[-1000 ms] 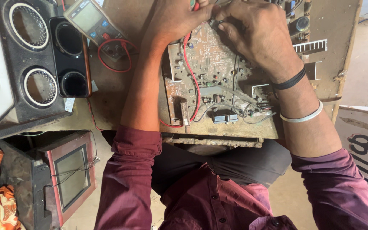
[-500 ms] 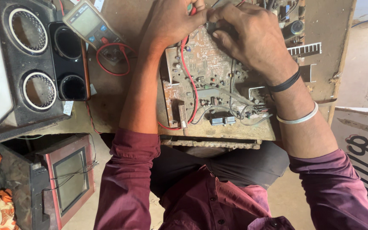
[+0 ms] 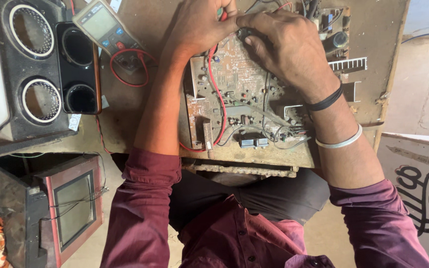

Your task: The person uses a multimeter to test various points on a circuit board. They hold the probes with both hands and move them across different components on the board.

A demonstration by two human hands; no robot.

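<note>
A worn wooden workbench (image 3: 140, 124) carries everything. At its left edge a black speaker cabinet (image 3: 31, 74) is stood; below it a small red-framed television (image 3: 70, 208) is seen. A brown circuit board (image 3: 244, 99) is laid at the bench's middle, crossed by a red wire (image 3: 218, 94). A multimeter (image 3: 106, 26) is placed beyond. The left hand (image 3: 202, 25) is closed on something red at the board's far edge; the right hand (image 3: 284, 44) is pinched on a small dark part there, hiding the components beneath.

- The circuit board (image 3: 239, 94) lies on the workbench (image 3: 140, 124).
- A multimeter (image 3: 106, 26) lies left of it.
- Speaker housings (image 3: 31, 74) stand farther left.
- A small television (image 3: 73, 208) sits below them.
</note>
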